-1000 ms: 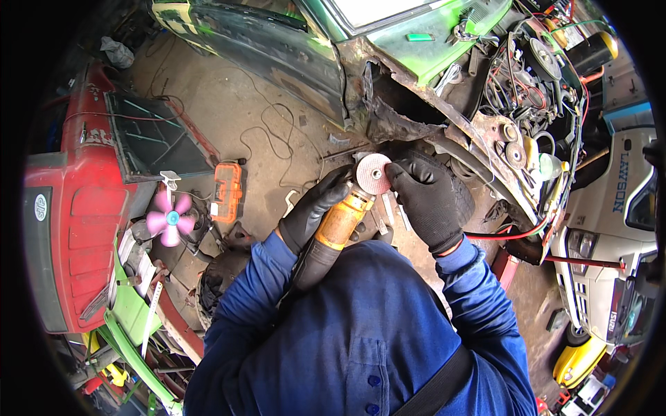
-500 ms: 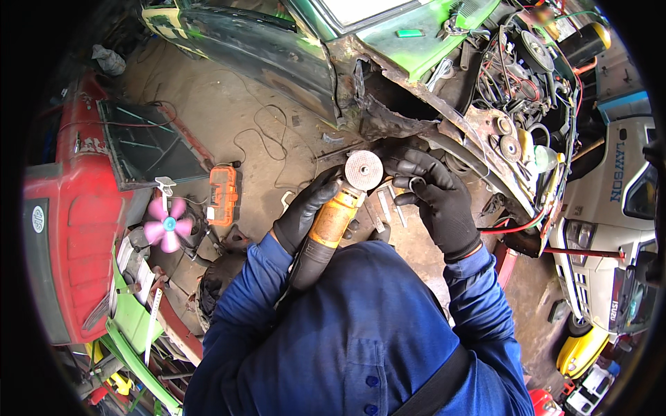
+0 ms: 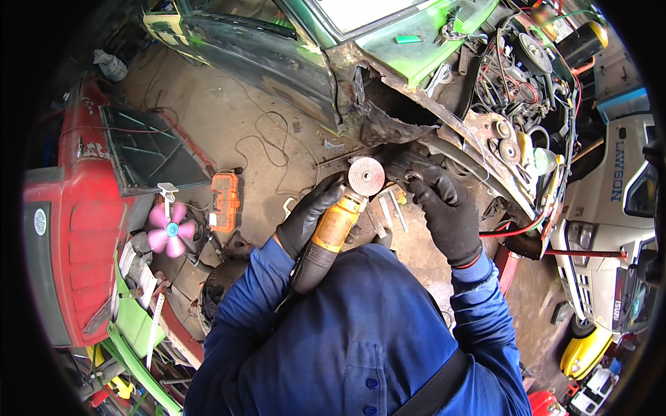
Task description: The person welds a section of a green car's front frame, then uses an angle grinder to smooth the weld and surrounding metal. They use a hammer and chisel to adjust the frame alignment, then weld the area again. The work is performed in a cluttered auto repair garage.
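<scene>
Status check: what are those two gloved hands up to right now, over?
Left hand grips orange angle grinder, disc facing up. Right hand on the rusty car body edge beside the disc. Loose cable on ground nearby.

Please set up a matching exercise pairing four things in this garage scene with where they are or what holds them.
Things:
1. orange-bodied angle grinder
2. pink plastic fan
3. orange rectangular case
4. rusted green car body

Places:
A. flat on the concrete floor
B. gripped in the gloved left hand
C. beside the red car part, at left
D. just ahead of the gloved right hand

Pairs: 1-B, 2-C, 3-A, 4-D
</scene>
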### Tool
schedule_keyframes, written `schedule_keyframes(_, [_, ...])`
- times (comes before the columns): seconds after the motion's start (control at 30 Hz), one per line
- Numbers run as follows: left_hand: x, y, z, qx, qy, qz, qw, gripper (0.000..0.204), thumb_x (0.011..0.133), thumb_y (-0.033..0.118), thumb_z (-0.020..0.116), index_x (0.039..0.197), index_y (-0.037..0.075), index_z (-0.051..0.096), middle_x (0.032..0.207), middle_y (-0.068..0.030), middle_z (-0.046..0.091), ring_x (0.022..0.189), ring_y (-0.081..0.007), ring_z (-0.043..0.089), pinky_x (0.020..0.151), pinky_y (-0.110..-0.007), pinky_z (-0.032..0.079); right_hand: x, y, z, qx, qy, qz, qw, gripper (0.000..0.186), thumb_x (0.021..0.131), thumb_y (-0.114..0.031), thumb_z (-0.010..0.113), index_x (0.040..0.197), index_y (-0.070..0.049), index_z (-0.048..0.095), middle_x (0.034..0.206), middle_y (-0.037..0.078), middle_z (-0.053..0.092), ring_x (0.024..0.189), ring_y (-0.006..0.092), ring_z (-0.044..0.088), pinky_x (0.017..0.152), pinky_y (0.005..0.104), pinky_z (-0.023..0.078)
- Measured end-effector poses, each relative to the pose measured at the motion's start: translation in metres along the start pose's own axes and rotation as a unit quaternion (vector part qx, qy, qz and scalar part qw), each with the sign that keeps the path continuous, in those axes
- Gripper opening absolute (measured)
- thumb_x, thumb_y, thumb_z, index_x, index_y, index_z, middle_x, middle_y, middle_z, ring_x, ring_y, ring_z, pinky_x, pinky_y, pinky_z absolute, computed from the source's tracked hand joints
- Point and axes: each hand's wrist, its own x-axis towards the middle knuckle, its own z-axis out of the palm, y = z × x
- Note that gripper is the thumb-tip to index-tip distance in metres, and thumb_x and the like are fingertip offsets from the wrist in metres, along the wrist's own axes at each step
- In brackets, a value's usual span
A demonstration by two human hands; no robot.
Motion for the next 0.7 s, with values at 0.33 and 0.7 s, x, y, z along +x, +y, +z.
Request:
schedule_keyframes(0.33, [-0.003, 0.001, 0.0, 0.019, 0.021, -0.01, 1.0, 0.058, 0.114, 0.034, 0.066, 0.164, 0.013, 0.048, 0.14, -0.0112, 0.07, 0.107, -0.0209, 0.077, 0.081, -0.041, 0.071, 0.018, 0.001, 0.033, -0.193, 0.14, -0.306, 0.922, 0.032, 0.097, -0.015, 0.078, 0.129, -0.008, 0.078, 0.116, 0.014, 0.077, 0.1, 0.0368, 0.075, 0.084, 0.0461, 0.06])
schedule_keyframes(0.7, [-0.011, -0.002, 0.002, 0.031, 0.032, -0.017, 0.999, 0.05, 0.115, 0.036, 0.063, 0.156, 0.01, 0.053, 0.133, -0.0097, 0.072, 0.103, -0.0194, 0.077, 0.082, -0.038, 0.069, 0.013, 0.001, 0.062, -0.261, 0.112, -0.325, 0.902, 0.046, 0.086, -0.017, 0.082, 0.131, -0.016, 0.076, 0.116, 0.007, 0.072, 0.098, 0.0321, 0.068, 0.081, 0.0482, 0.054])
